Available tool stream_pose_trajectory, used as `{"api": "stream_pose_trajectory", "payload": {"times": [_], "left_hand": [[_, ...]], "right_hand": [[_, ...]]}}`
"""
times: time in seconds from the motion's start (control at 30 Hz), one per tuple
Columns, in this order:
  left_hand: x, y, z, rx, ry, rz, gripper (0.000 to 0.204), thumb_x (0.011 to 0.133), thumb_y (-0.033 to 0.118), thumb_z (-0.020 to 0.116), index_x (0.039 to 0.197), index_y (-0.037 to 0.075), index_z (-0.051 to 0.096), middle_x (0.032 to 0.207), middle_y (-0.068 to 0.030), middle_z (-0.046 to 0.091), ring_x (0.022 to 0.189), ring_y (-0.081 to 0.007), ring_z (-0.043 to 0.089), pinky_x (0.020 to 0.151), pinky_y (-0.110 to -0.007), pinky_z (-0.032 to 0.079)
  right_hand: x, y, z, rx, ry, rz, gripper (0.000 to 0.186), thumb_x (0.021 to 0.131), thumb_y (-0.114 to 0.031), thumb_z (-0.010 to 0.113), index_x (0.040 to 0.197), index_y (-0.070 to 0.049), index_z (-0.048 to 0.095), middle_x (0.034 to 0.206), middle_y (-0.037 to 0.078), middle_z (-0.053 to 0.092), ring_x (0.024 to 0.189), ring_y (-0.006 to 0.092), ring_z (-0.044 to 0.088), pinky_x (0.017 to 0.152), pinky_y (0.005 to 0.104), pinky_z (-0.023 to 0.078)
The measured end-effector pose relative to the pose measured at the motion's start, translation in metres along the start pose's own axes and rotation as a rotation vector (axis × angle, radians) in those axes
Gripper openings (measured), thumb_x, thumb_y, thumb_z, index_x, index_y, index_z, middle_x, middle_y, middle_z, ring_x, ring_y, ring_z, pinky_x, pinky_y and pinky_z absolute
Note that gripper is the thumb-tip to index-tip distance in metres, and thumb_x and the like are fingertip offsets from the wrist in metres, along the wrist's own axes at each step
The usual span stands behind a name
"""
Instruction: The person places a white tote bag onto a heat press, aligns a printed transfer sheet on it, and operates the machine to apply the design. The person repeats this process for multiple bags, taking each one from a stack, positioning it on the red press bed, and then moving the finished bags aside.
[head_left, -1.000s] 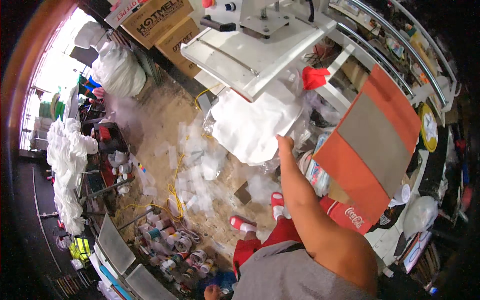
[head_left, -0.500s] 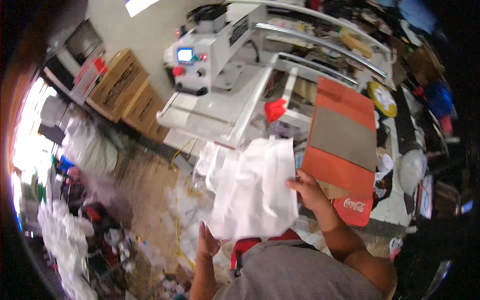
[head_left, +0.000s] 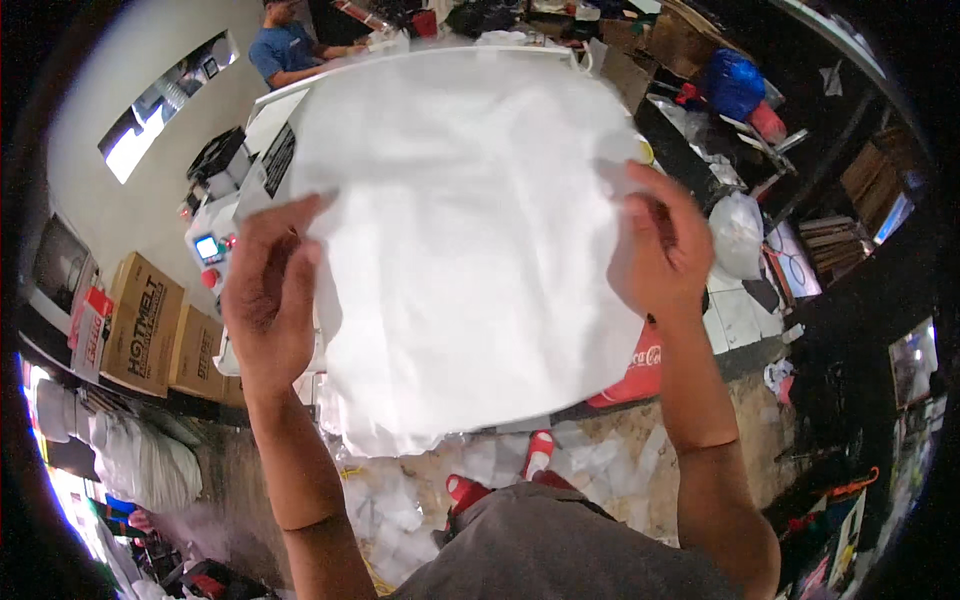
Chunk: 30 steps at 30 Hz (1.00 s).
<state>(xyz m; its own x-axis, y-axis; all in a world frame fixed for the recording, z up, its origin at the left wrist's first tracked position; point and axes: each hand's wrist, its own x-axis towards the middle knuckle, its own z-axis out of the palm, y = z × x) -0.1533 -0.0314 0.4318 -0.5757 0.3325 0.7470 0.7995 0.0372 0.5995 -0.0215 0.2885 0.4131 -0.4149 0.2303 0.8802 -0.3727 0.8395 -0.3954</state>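
A wide white cloth [head_left: 480, 270] spreads out in front of me, lightly creased and rounded at its lower edge. My left hand [head_left: 265, 300] is at its left edge, fingers and thumb curled in around the border. On the opposite side my right hand [head_left: 672, 255] pinches the right edge, with the thumb close to the bent forefinger. The fingertips are somewhat blurred. Much of the worktable and the machine behind lies hidden by the cloth.
A white machine with a lit screen [head_left: 207, 248] stands at left, beside cardboard boxes [head_left: 145, 320]. Beyond it a person in a blue shirt [head_left: 283, 50] works. A red panel [head_left: 632, 378] and a clear plastic bag [head_left: 737, 235] are at right. White scraps [head_left: 400, 500] litter the floor.
The white cloth has been raised and spread wider before me. My left hand has come up from below to its left edge. The view has swung, bringing a person into sight.
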Motion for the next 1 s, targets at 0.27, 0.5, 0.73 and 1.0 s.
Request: {"api": "stream_pose_trajectory", "payload": {"times": [0.27, 0.5, 0.73, 1.0], "left_hand": [[0.04, -0.166, 0.228, 0.544, -0.13, -0.167, 0.061, 0.085, 0.004, 0.05, 0.145, 0.016, 0.049, 0.123, -0.0253, 0.048, 0.111, -0.0399, 0.054, 0.093, -0.052, 0.047], [-0.154, -0.251, 0.339, 0.596, -0.555, -0.757, 0.058, 0.09, 0.017, 0.05, 0.147, 0.011, 0.044, 0.14, -0.0295, 0.045, 0.116, -0.0453, 0.057, 0.097, -0.051, 0.049], [-0.161, -0.247, 0.342, 0.559, -0.198, -0.577, 0.047, 0.088, 0.015, 0.057, 0.133, 0.002, 0.052, 0.12, -0.0279, 0.059, 0.111, -0.0468, 0.058, 0.093, -0.051, 0.049], [-0.157, -0.254, 0.344, 0.443, -0.162, -0.722, 0.044, 0.087, 0.015, 0.059, 0.129, 0.003, 0.055, 0.113, -0.0255, 0.062, 0.105, -0.0436, 0.059, 0.092, -0.049, 0.049]], "right_hand": [[-0.015, 0.22, 0.014, -0.264, -0.076, 0.196, 0.024, 0.094, -0.006, 0.053, 0.112, -0.007, 0.068, 0.099, 0.019, 0.065, 0.094, 0.0398, 0.063, 0.081, 0.0487, 0.05], [-0.243, 0.328, 0.012, -0.344, -0.612, 0.543, 0.023, 0.088, -0.013, 0.06, 0.107, -0.003, 0.07, 0.099, 0.021, 0.068, 0.096, 0.0404, 0.064, 0.085, 0.0493, 0.052], [-0.239, 0.327, 0.011, -0.284, -0.421, 0.626, 0.024, 0.091, -0.013, 0.06, 0.112, -0.004, 0.068, 0.104, 0.021, 0.065, 0.097, 0.0413, 0.064, 0.087, 0.0482, 0.05], [-0.233, 0.33, 0.012, -0.3, -0.379, 0.702, 0.025, 0.086, -0.01, 0.065, 0.11, -0.002, 0.066, 0.1, 0.021, 0.062, 0.094, 0.0383, 0.061, 0.085, 0.0442, 0.05]]}}
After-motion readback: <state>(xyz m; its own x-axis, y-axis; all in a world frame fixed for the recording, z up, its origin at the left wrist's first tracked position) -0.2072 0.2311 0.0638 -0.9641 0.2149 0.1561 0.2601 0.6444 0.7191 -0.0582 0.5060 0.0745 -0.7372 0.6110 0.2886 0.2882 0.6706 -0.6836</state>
